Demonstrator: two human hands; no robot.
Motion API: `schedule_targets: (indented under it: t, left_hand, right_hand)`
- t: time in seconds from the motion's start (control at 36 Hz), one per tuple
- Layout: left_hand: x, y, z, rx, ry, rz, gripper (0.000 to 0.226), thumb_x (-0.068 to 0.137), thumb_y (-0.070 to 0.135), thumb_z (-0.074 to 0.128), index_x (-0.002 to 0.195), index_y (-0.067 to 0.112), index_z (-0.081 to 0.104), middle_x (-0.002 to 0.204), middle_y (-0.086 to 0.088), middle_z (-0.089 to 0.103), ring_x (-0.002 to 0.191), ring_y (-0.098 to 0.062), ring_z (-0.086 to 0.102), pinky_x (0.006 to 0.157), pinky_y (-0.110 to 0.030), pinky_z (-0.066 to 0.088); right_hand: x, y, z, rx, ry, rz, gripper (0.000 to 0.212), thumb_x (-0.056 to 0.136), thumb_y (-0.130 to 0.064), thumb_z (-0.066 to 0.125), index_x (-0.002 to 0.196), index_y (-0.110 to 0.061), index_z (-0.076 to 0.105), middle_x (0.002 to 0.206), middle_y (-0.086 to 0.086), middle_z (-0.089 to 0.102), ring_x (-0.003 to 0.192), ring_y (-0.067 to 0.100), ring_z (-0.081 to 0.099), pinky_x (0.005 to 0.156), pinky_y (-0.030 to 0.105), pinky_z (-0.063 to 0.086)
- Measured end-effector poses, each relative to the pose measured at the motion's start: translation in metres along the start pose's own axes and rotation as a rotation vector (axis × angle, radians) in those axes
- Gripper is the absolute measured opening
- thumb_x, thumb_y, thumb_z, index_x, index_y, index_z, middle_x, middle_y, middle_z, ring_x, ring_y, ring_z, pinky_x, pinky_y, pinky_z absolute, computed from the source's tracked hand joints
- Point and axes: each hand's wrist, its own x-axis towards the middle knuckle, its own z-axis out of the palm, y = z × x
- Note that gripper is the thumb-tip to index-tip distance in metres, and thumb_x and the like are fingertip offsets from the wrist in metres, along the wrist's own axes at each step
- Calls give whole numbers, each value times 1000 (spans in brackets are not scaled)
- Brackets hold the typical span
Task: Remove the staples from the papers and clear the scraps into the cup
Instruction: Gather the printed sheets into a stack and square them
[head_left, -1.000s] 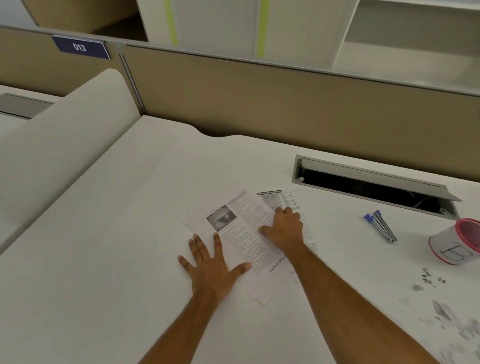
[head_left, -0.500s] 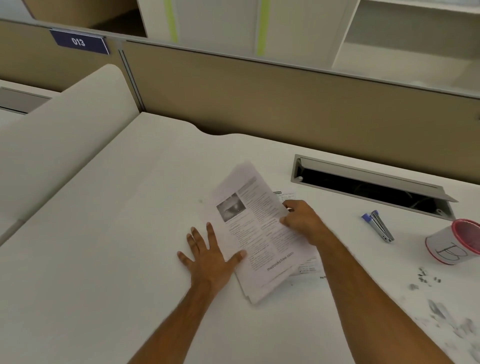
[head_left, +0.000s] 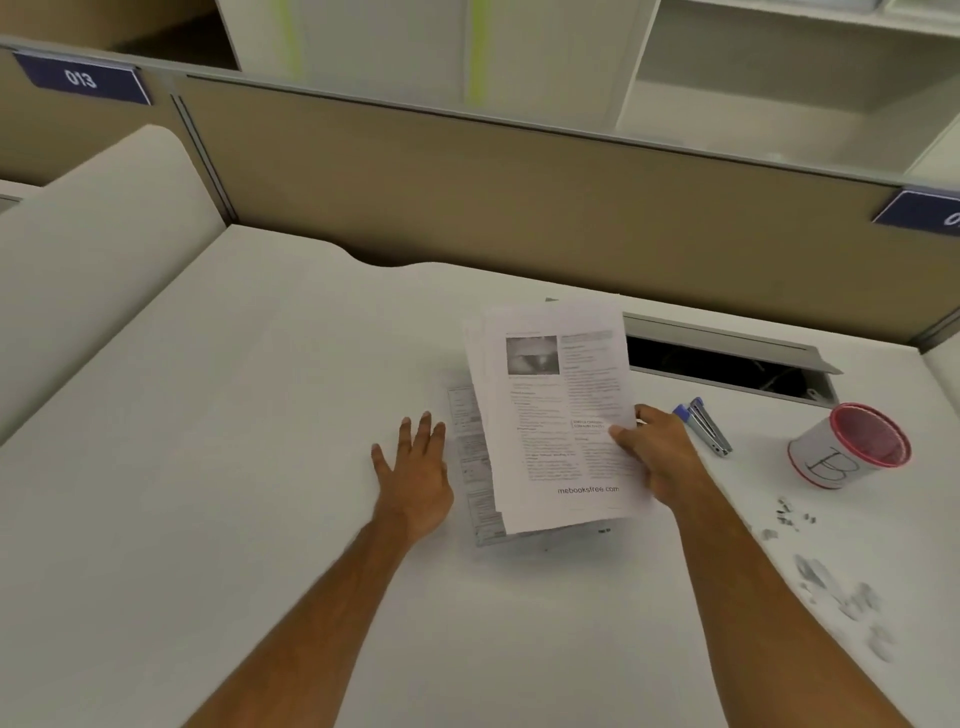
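Only one view here, the head cam looking down at a white worktop (head_left: 218, 467).

The right hand (head_left: 655, 457) is pinching a bundle of printed papers (head_left: 556, 415) at its right edge, thumb on top of the front page and the other fingers tucked behind. The bundle is lifted and tilted up toward the camera, with a greyish photo at the top left of the page and a web address printed near the bottom. Underneath it, just left of that hand, another sheet (head_left: 475, 467) lies flat on the worktop.

The left hand (head_left: 415, 470) sits flat on the worktop, palm down, fingers straight and a bit spread, holding nothing. Its thumb side is right beside the left edge of the flat sheet; can't tell if it actually touches.

Just beyond the right hand, on its right side, there's a blue and metal staple remover (head_left: 702, 425) lying on the worktop. Farther right of that is the cup (head_left: 844, 447), white with a red rim and a big letter scrawled on it, standing upright. Nearer the camera than the cup, well to the right of the right forearm, is a little scatter of dark pulled staples (head_left: 789, 514) plus some greyish smudgy bits, too blurry to call.

An open cable slot (head_left: 727, 358) in the worktop runs behind the papers.
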Motion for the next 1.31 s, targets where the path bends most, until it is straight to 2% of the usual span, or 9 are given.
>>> schedule_targets:
  t: [0.08,0.25,0.42,0.56,0.69,0.86,1.14,1.22,1.31]
  left_hand:
    - [0,4,2,-29,-9,2,58,104,21,28,157,19,4,166,3,-7,152,-20,-11,119,-61,-3]
    - [0,4,11,26,-82,90,69,102,53,25,157,23,-3,165,5,-11,151,-20,-16,115,-61,-10]
    - [-1,9,15,-6,-71,42,61,105,41,18,156,20,-8,166,1,-9,152,-18,-13,119,-61,-7]
    - [-3,13,17,-69,-104,8,70,99,59,13,155,26,-13,165,-1,-12,152,-19,-14,117,-58,-13]
    - [-4,11,22,5,-128,34,82,91,73,15,154,30,-15,164,-2,-20,151,-20,-19,115,-62,-15]
    - [-4,7,27,145,-163,53,104,68,85,-4,154,28,-17,161,-4,-27,149,-21,-25,114,-65,-14]
    - [-2,8,28,159,-166,57,117,54,88,-17,154,27,-18,160,-5,-29,149,-24,-25,113,-65,-14]
    - [-2,10,25,160,-185,45,112,60,87,-11,154,26,-17,160,-6,-28,149,-24,-25,113,-65,-13]
    - [-4,12,22,167,-200,41,97,81,82,11,154,25,-17,161,-6,-27,149,-25,-24,115,-66,-10]
  right_hand:
    - [-1,5,-5,20,-7,12,25,91,-4,66,114,-14,66,108,2,73,92,29,73,86,50,60]
    - [-2,16,-9,-20,19,15,23,92,-5,65,113,-13,66,110,3,73,93,28,72,87,48,60]
    - [-9,26,6,-147,0,0,21,94,-7,62,114,-11,64,110,3,71,94,26,70,86,44,59]
    - [-19,30,29,-188,-12,-29,11,93,-6,59,99,-12,65,106,2,72,91,25,70,81,40,60]
    - [-20,32,47,-327,20,-100,11,94,-12,59,104,-13,62,112,4,70,88,21,66,68,25,51]
    - [-23,35,68,-772,169,-200,48,94,-32,61,130,-3,51,133,15,46,124,33,41,102,43,41]
    - [-22,21,76,-748,157,-19,53,91,-49,59,126,-10,51,129,11,56,124,31,47,102,46,39]
    - [-17,20,71,-636,125,31,55,86,-52,66,122,-13,54,125,8,61,122,31,50,102,46,43]
    - [-16,20,67,-628,95,47,60,83,-55,68,125,-16,55,128,8,56,125,31,45,102,47,43]
